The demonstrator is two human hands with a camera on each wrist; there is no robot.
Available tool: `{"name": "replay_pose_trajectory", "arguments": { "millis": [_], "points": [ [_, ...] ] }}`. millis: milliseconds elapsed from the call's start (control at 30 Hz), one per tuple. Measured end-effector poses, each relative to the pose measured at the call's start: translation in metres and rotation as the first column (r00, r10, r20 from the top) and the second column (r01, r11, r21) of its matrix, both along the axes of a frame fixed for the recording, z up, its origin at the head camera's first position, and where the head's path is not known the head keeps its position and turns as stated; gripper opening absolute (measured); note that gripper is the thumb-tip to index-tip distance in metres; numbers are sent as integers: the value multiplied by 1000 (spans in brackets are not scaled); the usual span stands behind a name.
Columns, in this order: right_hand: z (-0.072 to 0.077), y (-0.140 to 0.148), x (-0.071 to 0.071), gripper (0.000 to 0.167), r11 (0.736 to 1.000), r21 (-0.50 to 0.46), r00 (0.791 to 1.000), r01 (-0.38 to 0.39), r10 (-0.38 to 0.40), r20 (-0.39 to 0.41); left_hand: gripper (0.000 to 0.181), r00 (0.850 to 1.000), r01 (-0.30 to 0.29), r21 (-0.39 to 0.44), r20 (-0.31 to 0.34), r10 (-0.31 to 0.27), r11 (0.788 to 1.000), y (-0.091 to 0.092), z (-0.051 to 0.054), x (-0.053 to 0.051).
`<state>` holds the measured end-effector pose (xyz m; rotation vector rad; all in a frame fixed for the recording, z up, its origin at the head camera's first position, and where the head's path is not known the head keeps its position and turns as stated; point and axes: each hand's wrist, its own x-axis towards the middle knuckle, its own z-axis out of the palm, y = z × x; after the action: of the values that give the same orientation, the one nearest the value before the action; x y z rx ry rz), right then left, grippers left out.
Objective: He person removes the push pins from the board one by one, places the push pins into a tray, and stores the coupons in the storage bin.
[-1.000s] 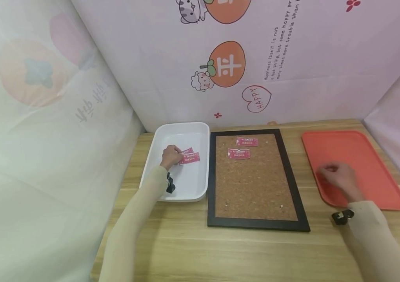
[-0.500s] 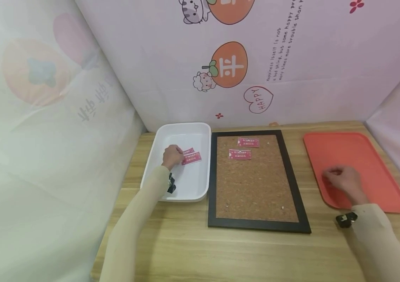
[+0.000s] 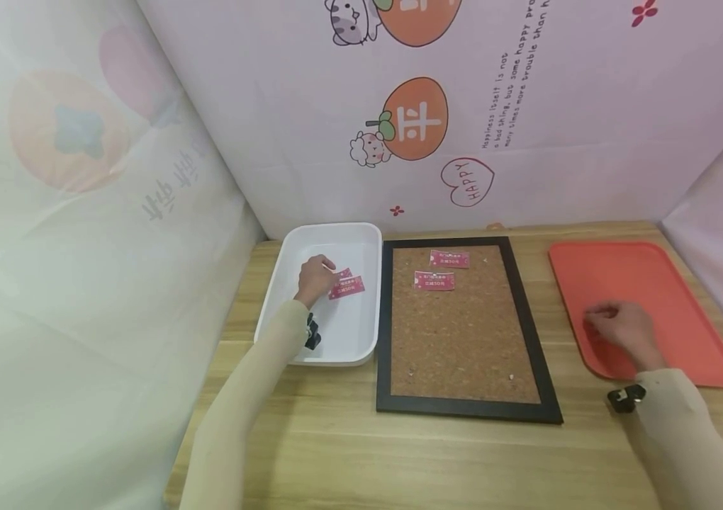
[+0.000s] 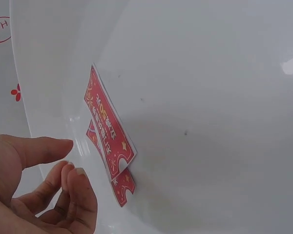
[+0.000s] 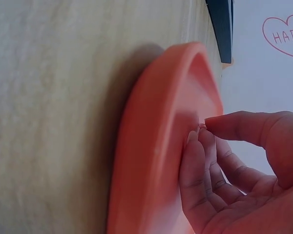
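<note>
- Upper red rectangular paper coupon (image 4: 112,130) is overlapped on a second coupon (image 4: 123,189) in white plastic tray (image 3: 351,333); best pinched singly, by its edge.
- Left hand (image 3: 315,278): fingers apart, nothing held.
- Right hand (image 3: 626,328): tiny indistinct item (image 5: 202,126) pinched.

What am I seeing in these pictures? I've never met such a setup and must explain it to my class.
There's no machine: a person works bare-handed at a wooden table. One picture looks down from the head; the other two look from each wrist. Left to right stand a white tray with two overlapping red coupons, a black-framed corkboard bearing two more coupons, and a red tray. The left hand is beside the overlapping coupons, gripping nothing. The right hand pinches something tiny, too small to identify.
</note>
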<state>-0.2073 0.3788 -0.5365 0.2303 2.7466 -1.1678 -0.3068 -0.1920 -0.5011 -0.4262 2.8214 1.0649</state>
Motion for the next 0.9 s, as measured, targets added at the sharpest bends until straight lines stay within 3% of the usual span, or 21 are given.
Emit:
{"name": "replay_pose_trajectory", "arguments": {
  "millis": [133, 367, 500, 700, 900],
  "points": [
    [2, -1, 1, 45, 1000, 2, 1000, -10, 10, -7, 24, 998, 33, 39, -62, -30, 999, 3, 1, -2],
    [12, -12, -3, 47, 992, 125, 997, -34, 42, -60, 23, 987, 86, 49, -140, -79, 995, 11, 2, -4],
    [16, -24, -6, 47, 995, 93, 998, -32, 37, -51, 22, 971, 128, 78, -212, -109, 989, 21, 5, -2],
    [20, -43, -13, 44, 994, 101, 993, -50, 61, -99, 18, 939, 184, 132, -316, -135, 974, 42, 15, -1],
    [23, -67, -21, 41, 994, 97, 991, -56, 67, -119, 18, 922, 267, 162, -328, -203, 950, 62, 26, 0]
  ]
}}
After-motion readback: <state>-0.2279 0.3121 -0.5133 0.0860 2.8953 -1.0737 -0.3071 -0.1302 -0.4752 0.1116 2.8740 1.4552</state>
